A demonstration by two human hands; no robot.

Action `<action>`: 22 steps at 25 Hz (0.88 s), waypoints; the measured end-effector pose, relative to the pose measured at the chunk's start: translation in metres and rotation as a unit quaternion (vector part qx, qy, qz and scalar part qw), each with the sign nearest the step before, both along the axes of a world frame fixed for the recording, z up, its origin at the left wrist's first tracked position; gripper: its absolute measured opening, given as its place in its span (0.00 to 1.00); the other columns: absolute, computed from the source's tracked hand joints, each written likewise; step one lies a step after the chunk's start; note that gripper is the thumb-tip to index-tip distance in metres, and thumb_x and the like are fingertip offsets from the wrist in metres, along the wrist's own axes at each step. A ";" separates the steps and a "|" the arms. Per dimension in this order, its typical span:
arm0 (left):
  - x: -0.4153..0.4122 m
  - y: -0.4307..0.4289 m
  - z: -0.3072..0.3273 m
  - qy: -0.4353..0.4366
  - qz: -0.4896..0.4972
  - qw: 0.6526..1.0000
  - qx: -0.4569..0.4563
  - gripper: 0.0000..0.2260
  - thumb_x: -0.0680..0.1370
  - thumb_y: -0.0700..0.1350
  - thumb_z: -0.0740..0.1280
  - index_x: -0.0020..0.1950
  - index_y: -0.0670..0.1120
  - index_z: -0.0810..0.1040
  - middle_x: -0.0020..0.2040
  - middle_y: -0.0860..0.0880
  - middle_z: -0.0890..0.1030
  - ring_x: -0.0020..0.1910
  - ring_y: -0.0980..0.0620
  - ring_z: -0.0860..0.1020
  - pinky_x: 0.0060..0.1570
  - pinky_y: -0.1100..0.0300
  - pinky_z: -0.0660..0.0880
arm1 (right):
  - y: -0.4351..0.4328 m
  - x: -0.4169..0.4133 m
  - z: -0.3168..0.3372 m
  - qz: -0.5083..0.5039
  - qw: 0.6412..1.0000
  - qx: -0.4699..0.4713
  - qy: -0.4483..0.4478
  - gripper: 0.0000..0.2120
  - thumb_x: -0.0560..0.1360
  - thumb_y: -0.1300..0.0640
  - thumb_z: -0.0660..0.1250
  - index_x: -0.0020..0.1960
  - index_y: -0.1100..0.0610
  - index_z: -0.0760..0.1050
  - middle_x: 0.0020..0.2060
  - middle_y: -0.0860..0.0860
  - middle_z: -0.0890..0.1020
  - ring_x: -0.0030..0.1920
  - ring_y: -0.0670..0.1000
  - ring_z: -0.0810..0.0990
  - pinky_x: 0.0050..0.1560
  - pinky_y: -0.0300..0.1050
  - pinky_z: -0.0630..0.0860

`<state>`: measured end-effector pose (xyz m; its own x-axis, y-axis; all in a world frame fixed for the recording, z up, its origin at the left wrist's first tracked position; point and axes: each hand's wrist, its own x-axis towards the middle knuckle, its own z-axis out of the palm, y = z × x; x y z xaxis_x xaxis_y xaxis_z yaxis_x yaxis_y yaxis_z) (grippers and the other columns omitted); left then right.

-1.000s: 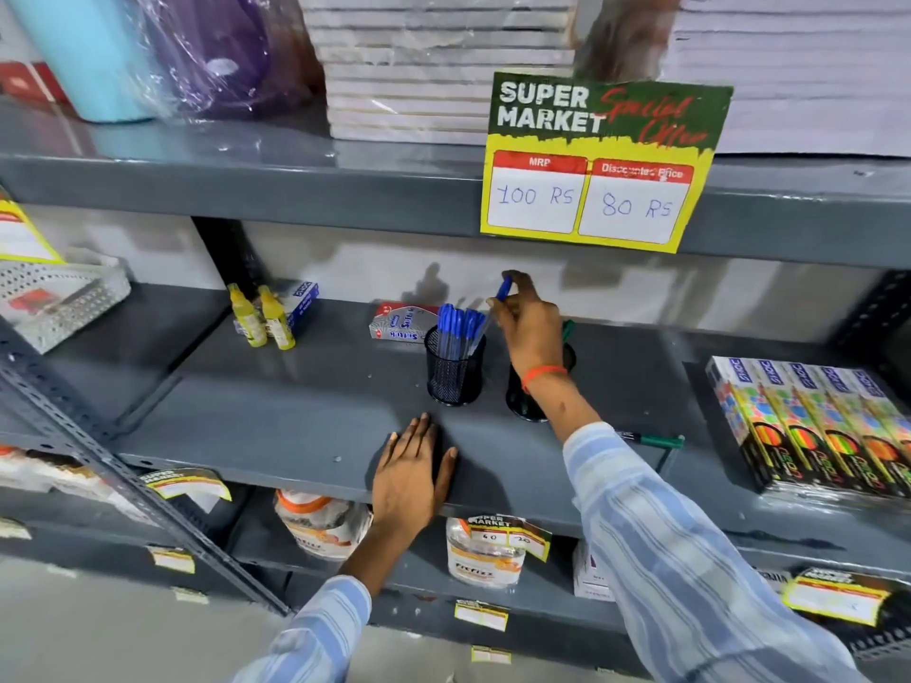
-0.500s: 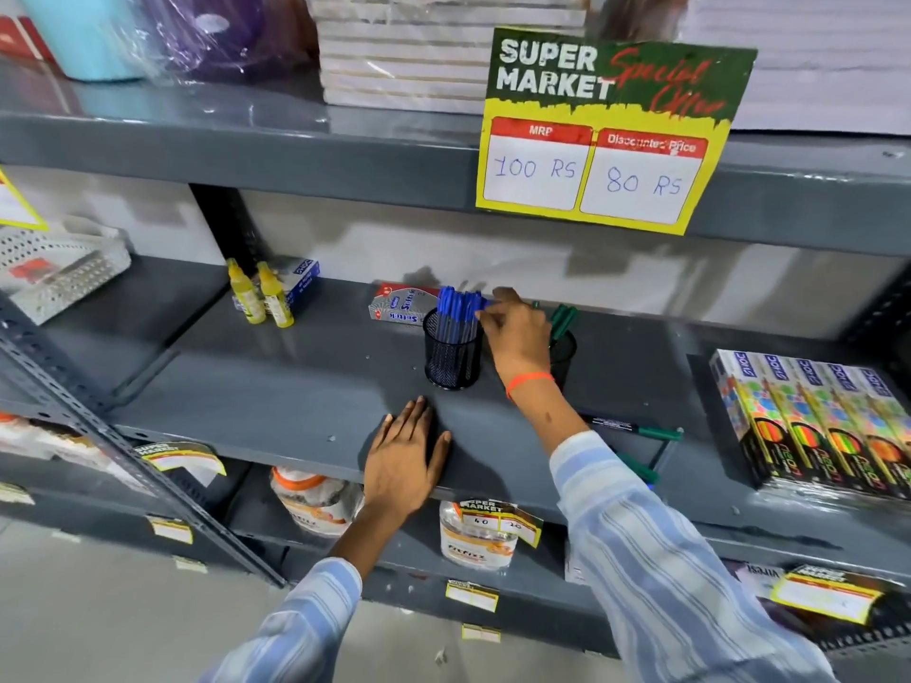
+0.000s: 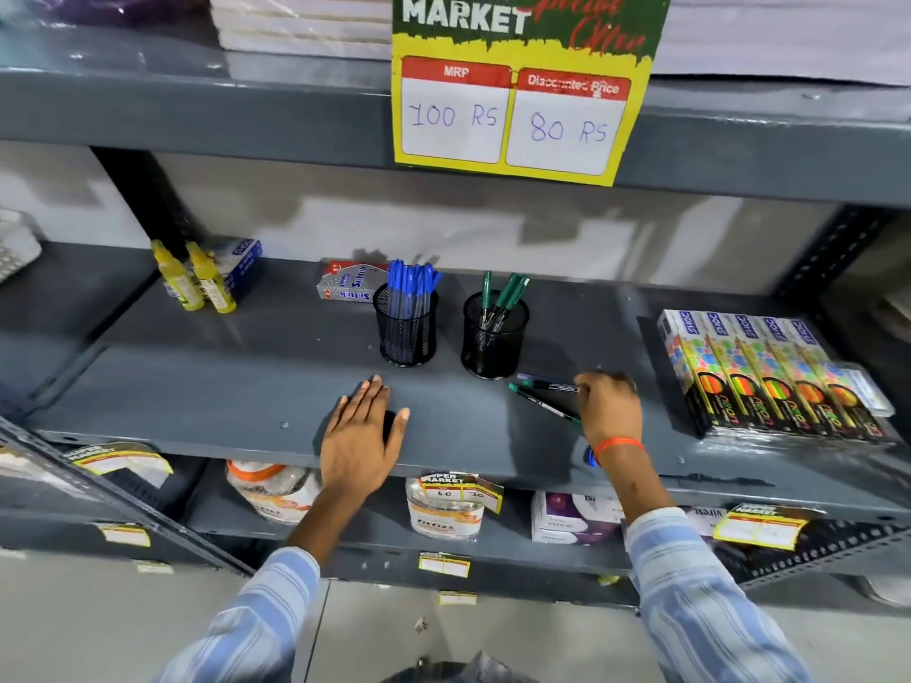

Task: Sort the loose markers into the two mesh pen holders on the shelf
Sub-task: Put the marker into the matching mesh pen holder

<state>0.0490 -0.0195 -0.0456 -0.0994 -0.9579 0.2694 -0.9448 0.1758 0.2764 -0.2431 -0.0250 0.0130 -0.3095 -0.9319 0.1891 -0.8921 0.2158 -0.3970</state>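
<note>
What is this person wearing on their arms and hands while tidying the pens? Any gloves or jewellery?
No gloves: both the left hand and the right hand are bare. Each arm has a long sleeve of light blue cloth with paler stripes, pushed back from the wrist. Around the right wrist sits a thin orange band. No rings or watch show in this view.

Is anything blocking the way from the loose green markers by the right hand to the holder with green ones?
Nothing visible: bare shelf separates the loose markers at the right hand from the green holder.
</note>
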 end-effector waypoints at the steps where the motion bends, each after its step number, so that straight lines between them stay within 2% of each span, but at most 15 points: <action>1: 0.000 0.000 0.000 -0.001 -0.001 1.000 0.000 0.33 0.78 0.62 0.42 0.68 0.41 0.70 0.69 0.43 0.71 0.70 0.46 0.66 0.70 0.49 0.59 | -0.001 -0.003 -0.003 0.002 1.000 0.000 0.012 0.09 0.65 0.74 0.62 0.34 0.64 0.78 0.32 0.69 0.80 0.38 0.67 0.78 0.41 0.54 0.79; 3: 0.000 0.000 0.000 0.000 -0.002 1.000 0.000 0.32 0.78 0.62 0.44 0.68 0.41 0.70 0.69 0.43 0.71 0.69 0.46 0.66 0.70 0.49 0.59 | -0.001 -0.006 -0.006 0.019 0.999 0.001 0.028 0.13 0.64 0.75 0.62 0.28 0.59 0.72 0.26 0.65 0.73 0.31 0.64 0.72 0.36 0.52 0.76; 4: 0.001 0.000 0.000 0.001 -0.001 1.000 -0.001 0.31 0.78 0.61 0.45 0.68 0.41 0.70 0.69 0.43 0.71 0.69 0.46 0.66 0.70 0.49 0.58 | 0.000 -0.006 -0.006 0.025 0.999 0.001 0.024 0.13 0.64 0.75 0.62 0.28 0.59 0.72 0.26 0.65 0.74 0.32 0.65 0.72 0.36 0.51 0.75; 6: 0.001 0.001 0.000 0.000 0.000 1.000 -0.002 0.30 0.78 0.60 0.46 0.68 0.41 0.69 0.69 0.43 0.71 0.70 0.46 0.66 0.69 0.50 0.58 | -0.001 -0.008 -0.003 0.028 1.000 0.002 0.006 0.09 0.66 0.74 0.63 0.34 0.63 0.78 0.32 0.67 0.81 0.37 0.66 0.78 0.40 0.52 0.79; 8: 0.000 0.001 0.000 -0.001 0.001 1.000 -0.003 0.29 0.78 0.59 0.47 0.68 0.41 0.70 0.69 0.43 0.71 0.69 0.46 0.66 0.69 0.50 0.58 | -0.007 -0.012 0.002 0.030 0.999 0.013 0.013 0.09 0.66 0.73 0.63 0.39 0.64 0.80 0.37 0.67 0.84 0.42 0.66 0.80 0.45 0.53 0.80; 13: 0.001 0.001 0.001 -0.001 0.001 1.000 0.000 0.29 0.78 0.59 0.47 0.68 0.41 0.70 0.69 0.43 0.71 0.69 0.46 0.66 0.69 0.49 0.59 | -0.029 -0.020 0.008 0.042 0.985 0.130 0.109 0.10 0.68 0.70 0.64 0.44 0.61 0.81 0.46 0.63 0.84 0.50 0.63 0.81 0.51 0.50 0.80; 18: 0.000 0.002 0.002 0.002 0.002 1.000 0.004 0.30 0.78 0.60 0.46 0.68 0.41 0.69 0.69 0.43 0.70 0.70 0.46 0.66 0.69 0.50 0.58 | -0.034 -0.016 0.008 0.035 0.975 0.150 0.161 0.11 0.72 0.67 0.62 0.52 0.66 0.78 0.55 0.64 0.79 0.58 0.65 0.74 0.55 0.52 0.76; 22: 0.001 0.001 0.002 0.000 0.001 1.000 0.009 0.31 0.78 0.61 0.45 0.69 0.41 0.68 0.70 0.43 0.69 0.70 0.46 0.64 0.70 0.50 0.56 | -0.031 -0.018 0.010 0.029 0.973 0.170 0.155 0.10 0.72 0.63 0.66 0.51 0.66 0.78 0.54 0.64 0.80 0.56 0.63 0.77 0.54 0.51 0.77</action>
